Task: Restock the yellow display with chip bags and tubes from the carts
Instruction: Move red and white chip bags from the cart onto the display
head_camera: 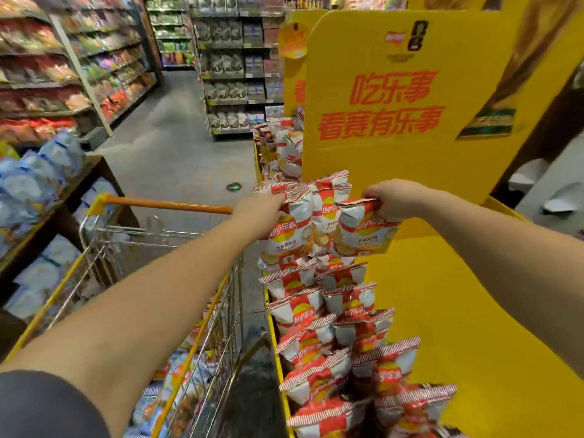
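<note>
Placing step: left hand [259,210] and right hand [392,199] each gripping red-and-white chip bags [316,222] by top edges; next, lowering into yellow display [448,311].

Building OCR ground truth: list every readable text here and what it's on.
"吃乐事" on the yellow display panel, upper red line.
"看赛有乐事" on the same panel, lower red line.
"乐事" logo on the chip bags gripped by the left hand and right hand.
Unreadable: panel's top logo, bags' small print, aisle shelf packs.
</note>
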Demonstrator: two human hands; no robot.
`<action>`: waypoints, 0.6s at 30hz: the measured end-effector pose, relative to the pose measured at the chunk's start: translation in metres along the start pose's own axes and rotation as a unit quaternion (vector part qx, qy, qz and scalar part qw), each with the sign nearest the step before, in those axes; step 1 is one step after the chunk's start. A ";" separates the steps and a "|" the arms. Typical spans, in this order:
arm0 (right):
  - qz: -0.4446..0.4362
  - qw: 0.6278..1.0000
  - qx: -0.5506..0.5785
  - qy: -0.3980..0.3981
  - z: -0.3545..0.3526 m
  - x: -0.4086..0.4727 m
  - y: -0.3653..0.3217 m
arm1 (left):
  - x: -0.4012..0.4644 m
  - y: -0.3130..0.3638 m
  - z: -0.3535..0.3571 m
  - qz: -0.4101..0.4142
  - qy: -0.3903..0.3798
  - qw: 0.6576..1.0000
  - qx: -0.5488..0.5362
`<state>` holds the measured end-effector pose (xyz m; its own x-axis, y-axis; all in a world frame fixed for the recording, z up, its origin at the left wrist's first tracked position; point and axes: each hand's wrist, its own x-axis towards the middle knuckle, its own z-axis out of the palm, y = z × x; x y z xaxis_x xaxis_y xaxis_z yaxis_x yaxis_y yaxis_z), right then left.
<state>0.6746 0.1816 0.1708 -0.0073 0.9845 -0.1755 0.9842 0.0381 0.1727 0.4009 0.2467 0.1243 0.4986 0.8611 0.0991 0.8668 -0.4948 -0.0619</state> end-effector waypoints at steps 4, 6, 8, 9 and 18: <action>-0.016 0.999 -0.024 -0.029 0.021 0.038 -0.009 | 0.025 -0.009 0.034 0.013 -0.018 1.000 0.016; -0.026 0.999 -0.024 -0.037 0.032 0.054 -0.014 | 0.038 -0.015 0.050 0.012 -0.031 0.999 0.009; -0.038 0.998 -0.027 -0.042 0.043 0.067 -0.019 | 0.046 -0.018 0.064 0.019 -0.044 0.999 0.000; -0.043 0.998 -0.028 -0.043 0.048 0.074 -0.020 | 0.049 -0.019 0.070 0.024 -0.054 0.998 -0.008; -0.027 0.993 -0.011 -0.116 0.059 0.110 -0.013 | 0.083 -0.029 0.088 0.082 -0.156 0.976 -0.125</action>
<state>0.6709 0.2791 0.0925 -0.0159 0.9150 -0.4031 0.9795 0.0952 0.1774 0.4170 0.3423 0.0472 0.6391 0.7422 -0.2016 0.7687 -0.6083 0.1975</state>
